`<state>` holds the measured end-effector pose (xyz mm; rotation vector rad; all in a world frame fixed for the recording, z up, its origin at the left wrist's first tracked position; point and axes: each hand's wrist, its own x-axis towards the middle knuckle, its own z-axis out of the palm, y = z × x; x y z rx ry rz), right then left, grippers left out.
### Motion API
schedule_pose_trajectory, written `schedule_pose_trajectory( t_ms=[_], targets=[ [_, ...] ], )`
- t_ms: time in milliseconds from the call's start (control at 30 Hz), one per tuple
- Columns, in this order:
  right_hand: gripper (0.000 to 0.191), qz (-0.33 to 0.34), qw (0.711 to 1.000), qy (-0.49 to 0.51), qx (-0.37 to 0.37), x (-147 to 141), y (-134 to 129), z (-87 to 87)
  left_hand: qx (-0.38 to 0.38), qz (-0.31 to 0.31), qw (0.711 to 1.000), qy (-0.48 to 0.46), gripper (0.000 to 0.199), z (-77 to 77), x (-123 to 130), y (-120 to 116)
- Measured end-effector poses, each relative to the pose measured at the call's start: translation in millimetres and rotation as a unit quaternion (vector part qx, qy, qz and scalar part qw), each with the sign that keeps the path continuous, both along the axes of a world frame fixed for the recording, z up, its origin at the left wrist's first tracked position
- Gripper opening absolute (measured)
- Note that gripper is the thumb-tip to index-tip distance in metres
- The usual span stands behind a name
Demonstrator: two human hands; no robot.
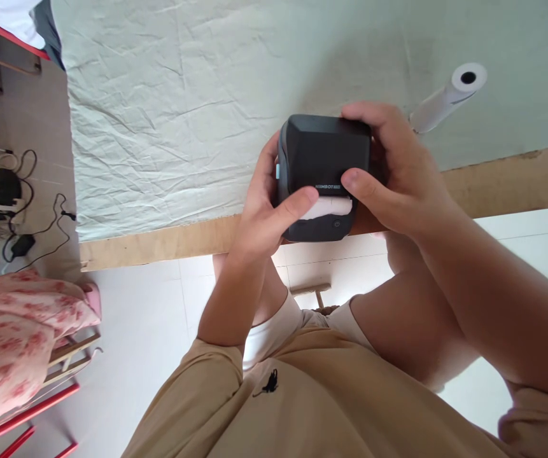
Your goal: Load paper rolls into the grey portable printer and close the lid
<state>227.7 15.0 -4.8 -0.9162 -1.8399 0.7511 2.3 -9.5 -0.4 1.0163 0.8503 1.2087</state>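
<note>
Tan shirt fabric point(321, 394) fills the bottom of the view. Beyond it, the left hand point(266, 213) and right hand point(405, 175) hold a black printer point(328, 152) between them at the wooden edge of the worktop point(182, 240), both thumbs on its front. White paper point(328, 207) shows in its slot. Near the right hand, a white roll point(438, 105) stands on pale green cloth point(178, 121).

Black label printer point(328, 152) between two bare hands point(410, 178) above a green cloth point(168, 114), white roll point(445, 98) nearby.
</note>
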Motion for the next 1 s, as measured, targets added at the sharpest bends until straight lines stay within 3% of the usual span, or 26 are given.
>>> schedule_pose_trajectory(
  t_ms=[67,200,400,533,667,800,933,1000],
  targets=[
    [0.053,0.008,1.0,0.004,-0.02,-1.5,1.0,-0.9,-0.08,0.026,0.996,0.0,0.053,11.0,6.2,-4.4],
    [0.055,-0.002,0.997,-0.006,-0.071,-0.6,4.3,0.4,-0.101,0.037,0.994,-0.006,0.043,24.8,14.7,-7.8],
    [0.058,-0.001,0.995,0.001,-0.103,1.6,5.9,4.6,-0.162,0.088,0.983,-0.012,0.022,30.3,22.2,-8.3],
    [0.062,0.0,0.995,-0.02,-0.098,2.7,6.3,-0.8,-0.124,0.061,0.99,0.002,0.026,24.2,17.8,-7.9],
    [0.063,0.005,0.999,-0.028,-0.038,7.1,6.2,-7.9,-0.065,0.004,0.998,-0.025,0.043,5.6,7.0,-2.0],
    [0.058,-0.005,0.999,-0.016,-0.029,11.5,3.6,-9.0,-0.06,0.028,0.998,-0.017,0.057,-8.5,2.1,5.1],
    [0.06,-0.005,1.0,0.006,0.018,9.5,3.1,-12.4,-0.07,0.03,0.997,-0.01,0.044,-7.0,1.1,6.2],
    [0.067,-0.01,0.999,-0.004,0.037,8.7,3.8,-14.6,-0.063,0.013,0.998,-0.022,0.048,-5.2,0.0,5.9]
  ],
)
